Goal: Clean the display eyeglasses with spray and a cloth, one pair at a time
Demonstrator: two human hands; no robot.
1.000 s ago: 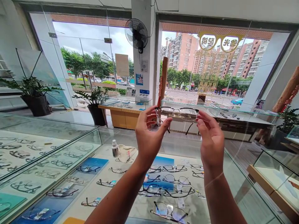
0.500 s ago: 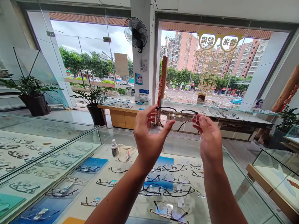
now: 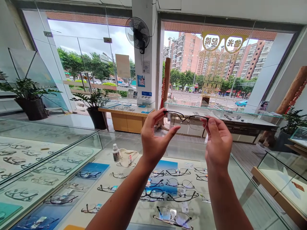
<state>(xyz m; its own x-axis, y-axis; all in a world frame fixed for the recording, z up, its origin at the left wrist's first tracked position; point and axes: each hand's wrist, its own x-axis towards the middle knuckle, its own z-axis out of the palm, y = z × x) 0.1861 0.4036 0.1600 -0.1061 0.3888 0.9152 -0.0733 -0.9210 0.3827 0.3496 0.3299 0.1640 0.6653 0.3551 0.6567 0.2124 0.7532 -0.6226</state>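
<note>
Clear glass fills the far windows and, nearer, forms the display case before us, where rows of spectacles lie on its pale floor. Over the far part of that case we hold up one pair of glasses, between our two hands.

Our left hand is half open: its fingers curl at the left end of the frame while its thumb stands apart below, and whether those fingers grip or merely steady we cannot tell. Our right hand is closed to a pinch, thumb and fingers on the right end by the hinge.

To hold it well, we judge, we want a light, even pressure at both outer corners, with our skin off the lenses and no twist across the bridge. The frame tips slightly, its left end higher; levelling it would take a small lift on the right.

It looks slender: dark along the brows, thin and metallic below, with transparent lenses. How the temples lie, we cannot make out.
</note>
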